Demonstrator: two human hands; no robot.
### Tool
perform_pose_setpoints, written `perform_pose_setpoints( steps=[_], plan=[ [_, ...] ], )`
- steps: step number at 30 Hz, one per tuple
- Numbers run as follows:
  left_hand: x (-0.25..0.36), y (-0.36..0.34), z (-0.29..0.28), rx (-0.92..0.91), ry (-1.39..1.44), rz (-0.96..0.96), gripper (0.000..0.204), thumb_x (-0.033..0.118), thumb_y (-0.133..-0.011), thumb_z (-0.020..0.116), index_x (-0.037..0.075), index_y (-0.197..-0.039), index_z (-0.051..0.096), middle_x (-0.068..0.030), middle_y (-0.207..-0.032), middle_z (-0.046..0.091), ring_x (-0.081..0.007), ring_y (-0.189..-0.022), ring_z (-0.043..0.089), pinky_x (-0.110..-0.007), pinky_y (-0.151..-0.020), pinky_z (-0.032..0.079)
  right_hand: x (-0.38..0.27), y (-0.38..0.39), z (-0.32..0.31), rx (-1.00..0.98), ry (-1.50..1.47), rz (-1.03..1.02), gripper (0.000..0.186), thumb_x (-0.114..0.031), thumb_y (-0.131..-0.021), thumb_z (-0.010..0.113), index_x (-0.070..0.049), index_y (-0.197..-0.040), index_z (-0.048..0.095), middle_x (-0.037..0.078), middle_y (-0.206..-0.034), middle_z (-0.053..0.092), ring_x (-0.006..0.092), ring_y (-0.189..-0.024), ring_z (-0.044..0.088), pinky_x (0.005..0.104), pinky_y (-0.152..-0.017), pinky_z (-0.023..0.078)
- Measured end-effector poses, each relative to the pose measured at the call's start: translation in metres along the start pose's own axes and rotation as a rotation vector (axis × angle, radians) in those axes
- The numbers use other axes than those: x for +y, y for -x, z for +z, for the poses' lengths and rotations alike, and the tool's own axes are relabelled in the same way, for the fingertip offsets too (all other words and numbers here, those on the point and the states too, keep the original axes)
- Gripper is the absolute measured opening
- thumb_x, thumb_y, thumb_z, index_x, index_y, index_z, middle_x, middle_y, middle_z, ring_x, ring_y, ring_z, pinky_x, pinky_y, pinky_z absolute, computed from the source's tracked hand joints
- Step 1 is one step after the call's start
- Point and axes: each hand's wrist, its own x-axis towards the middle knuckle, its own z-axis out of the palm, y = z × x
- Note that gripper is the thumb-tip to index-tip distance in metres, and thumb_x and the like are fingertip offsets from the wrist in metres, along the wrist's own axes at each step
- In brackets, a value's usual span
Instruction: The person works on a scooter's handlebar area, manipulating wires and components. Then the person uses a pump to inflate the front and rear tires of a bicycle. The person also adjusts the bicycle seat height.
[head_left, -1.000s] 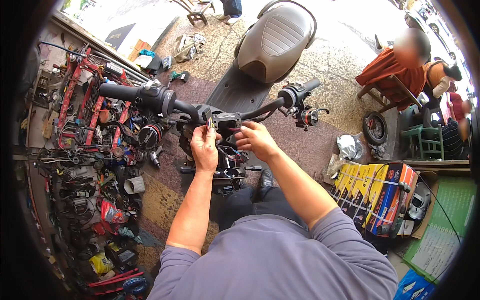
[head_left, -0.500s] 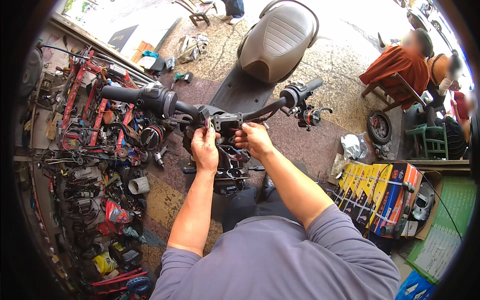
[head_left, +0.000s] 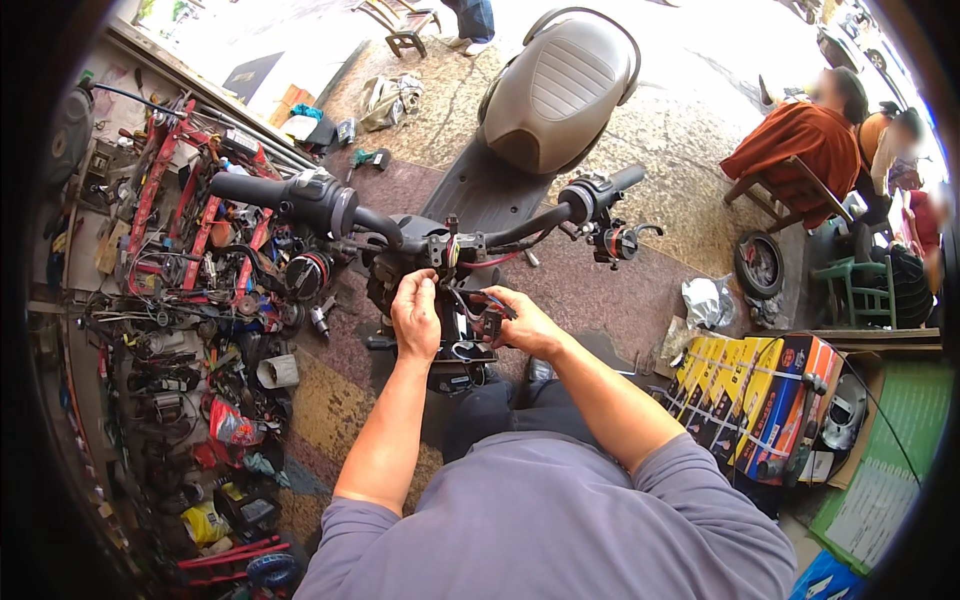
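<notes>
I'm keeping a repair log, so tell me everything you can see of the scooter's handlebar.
The handlebar is a dark, metal-looking tube that bends out to both sides, each end carrying a black switch housing and grip. It sits crosswise just beyond the left hand and right hand, neither visibly gripping it, with a grey bracket at its middle and red wiring close by.

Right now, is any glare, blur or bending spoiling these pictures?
Head view: the ground beyond the scooter seat is washed out white; head view: the left and right rims curve into black; head view: a seated person has a blurred head; head view: left hand and right hand are well lit.
</notes>
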Motion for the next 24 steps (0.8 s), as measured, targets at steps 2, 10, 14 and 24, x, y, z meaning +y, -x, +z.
perform_pose_setpoints(
  steps=[2,10,14,24],
  plan=[
    [-0.003,0.003,-0.005,-0.035,-0.108,-0.023,0.024,0.014,-0.098,0.052,-0.002,-0.112,0.064,-0.0067,-0.099,0.066,-0.0140,-0.093,0.061,-0.027,-0.086,0.048,0.001,-0.004,0.001,-0.001,0.051,-0.086,0.051,-0.003,-0.085,0.071,-0.006,-0.133,0.052,0.005,-0.089,0.064,0.0111,-0.078,0.062,0.0255,-0.066,0.053],
    [0.007,0.007,0.001,-0.109,-0.254,0.079,0.031,-0.004,-0.087,0.056,-0.003,-0.117,0.063,-0.0158,-0.102,0.071,-0.0204,-0.090,0.071,-0.031,-0.083,0.055,0.013,-0.045,0.009,0.138,0.320,-0.435,0.045,-0.011,-0.091,0.071,-0.006,-0.131,0.052,0.000,-0.092,0.065,0.0065,-0.085,0.058,0.0251,-0.075,0.049],
    [0.010,0.011,0.004,-0.047,-0.317,0.154,0.028,-0.003,-0.090,0.056,-0.004,-0.117,0.061,-0.0155,-0.105,0.071,-0.0215,-0.098,0.069,-0.032,-0.089,0.053,0.004,-0.063,0.012,0.343,0.192,-0.308,0.028,-0.023,-0.093,0.071,-0.002,-0.110,0.063,0.005,-0.074,0.067,0.0085,-0.063,0.059,0.0258,-0.058,0.049],
    [0.005,0.047,-0.043,0.175,-0.242,0.021,0.021,-0.002,-0.092,0.056,-0.004,-0.112,0.062,-0.0118,-0.102,0.070,-0.0173,-0.094,0.068,-0.029,-0.086,0.054,-0.017,-0.068,0.009,0.394,0.144,-0.267,0.030,-0.029,-0.099,0.061,0.000,-0.110,0.060,0.009,-0.089,0.068,0.0146,-0.069,0.066,0.0290,-0.059,0.056]
  ],
)
